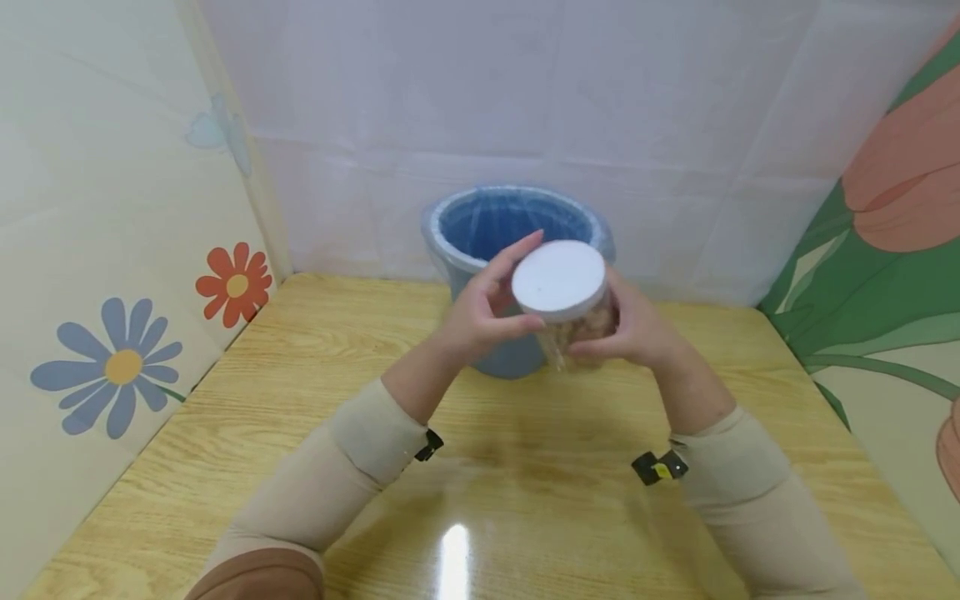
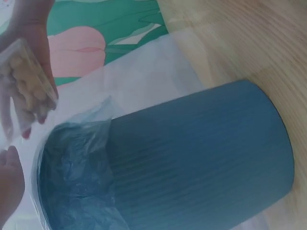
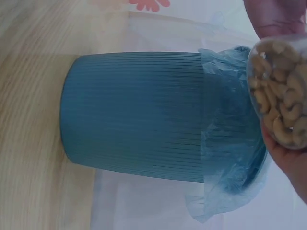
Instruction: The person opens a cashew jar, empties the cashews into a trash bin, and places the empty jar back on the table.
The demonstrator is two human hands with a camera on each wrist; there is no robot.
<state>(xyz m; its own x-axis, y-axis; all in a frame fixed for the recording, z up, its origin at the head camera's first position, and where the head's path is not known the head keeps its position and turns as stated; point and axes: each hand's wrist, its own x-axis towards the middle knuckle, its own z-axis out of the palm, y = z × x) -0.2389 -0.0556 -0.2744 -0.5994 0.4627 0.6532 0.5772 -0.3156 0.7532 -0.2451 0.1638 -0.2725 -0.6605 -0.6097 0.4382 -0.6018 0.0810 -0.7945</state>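
Note:
A clear plastic jar (image 3: pixel 283 103) of cashews, with a white lid (image 1: pixel 559 277), is held up in front of the bin's opening in the head view. My right hand (image 1: pixel 633 325) grips the jar's body, the thumb along its near side. On the other side, my left hand (image 1: pixel 487 304) spans the lid, forefinger at the far rim and thumb at the near one. The jar leans to one side, and its lid falls outside both wrist views. Behind and below it stands a blue ribbed bin (image 2: pixel 206 148), lined with a thin translucent bag (image 3: pixel 225 134).
The bin stands at the back of a wood-grain table (image 1: pixel 480 467), near a white sheet (image 1: pixel 525 92) covering the wall. Flower-printed panels (image 1: pixel 112 208) line the left and right sides. Dark straps (image 1: pixel 660 468) sit at both sleeve cuffs.

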